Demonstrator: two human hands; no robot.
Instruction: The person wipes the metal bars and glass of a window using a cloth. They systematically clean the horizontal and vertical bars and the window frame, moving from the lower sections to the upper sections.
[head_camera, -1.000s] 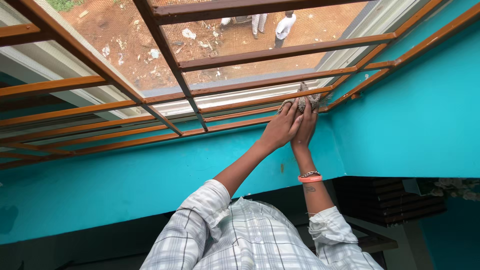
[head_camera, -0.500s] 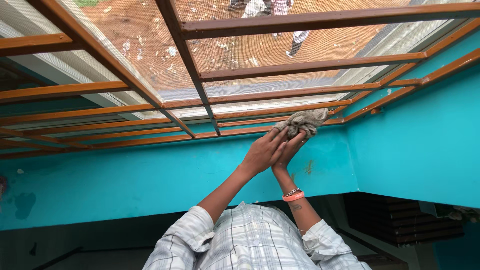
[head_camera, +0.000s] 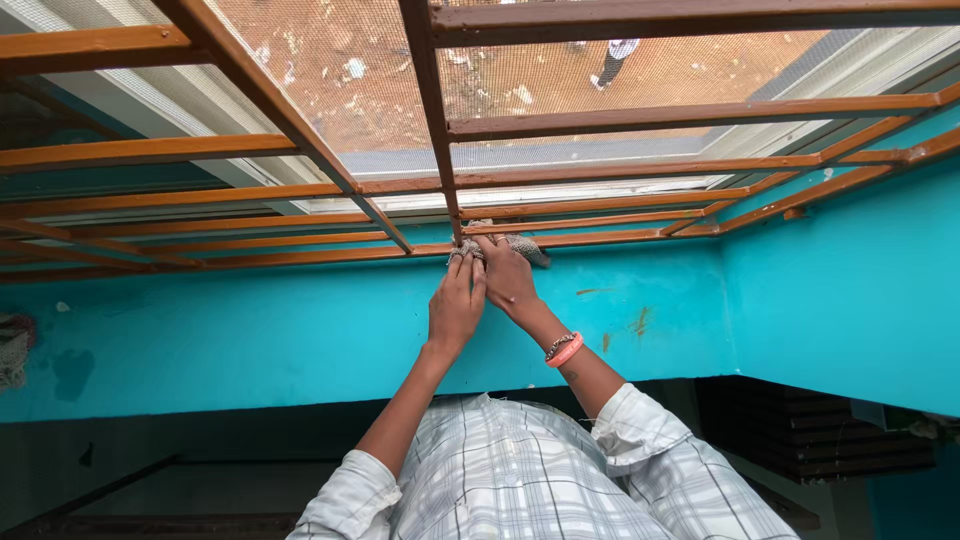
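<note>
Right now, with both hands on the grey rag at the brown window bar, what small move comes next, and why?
Probably slide the grey crumpled rag leftward along the lowest brown metal bar. Both the left hand and right hand press it beside the upright bar, and the long stretch to the left lies untouched.

Both hands are reaching up to the window grille (head_camera: 300, 250). The left hand (head_camera: 456, 305) is sitting just left of the right hand (head_camera: 507, 278), touching it. The cloth (head_camera: 520, 245) is lying under the right hand's fingers, against the lowest bar, with the wall (head_camera: 250, 330) below it and the window screen (head_camera: 620, 75) beyond the grille.
</note>
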